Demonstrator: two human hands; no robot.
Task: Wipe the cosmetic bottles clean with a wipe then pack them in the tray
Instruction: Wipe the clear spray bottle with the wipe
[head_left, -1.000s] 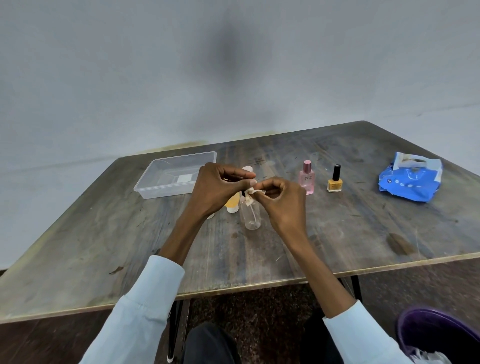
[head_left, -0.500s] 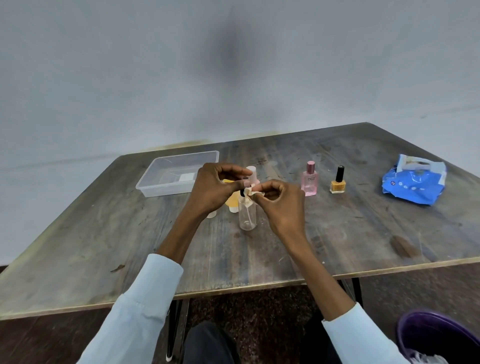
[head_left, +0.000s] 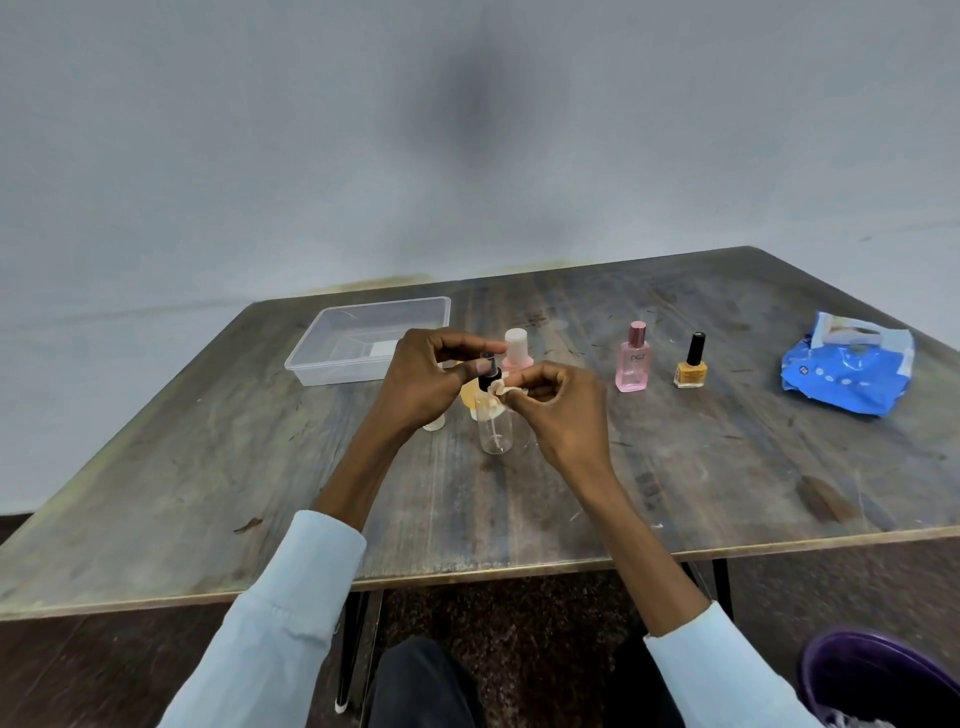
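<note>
Here, a worn dark wooden table (head_left: 727, 467) is standing against a plain grey wall (head_left: 311, 156), with a brownish stain running along the wall's foot just past the table's far edge. A clear plastic tray (head_left: 322, 358) is sitting near the far left corner. Toward the right edge a blue wipes packet (head_left: 852, 379) is lying crumpled, and between it and the middle a pink perfume bottle (head_left: 632, 358) and a yellow nail polish bottle (head_left: 691, 364) are standing upright, just beside each other but apart. A purple bin (head_left: 872, 670) is showing on the floor at the lower right.

At the middle of the table a clear spray bottle (head_left: 496, 431) is standing upright. The left hand (head_left: 426, 379) is pinching the bottle's black nozzle between thumb and forefinger, the other fingers curled. The right hand (head_left: 561, 410) is pinching a small crumpled wipe (head_left: 501, 387) against the bottle's neck, its fingers curled tight. Just behind the hands a pink-capped bottle (head_left: 517, 348) is standing, and an orange item (head_left: 470, 395) is partly hidden there.
</note>
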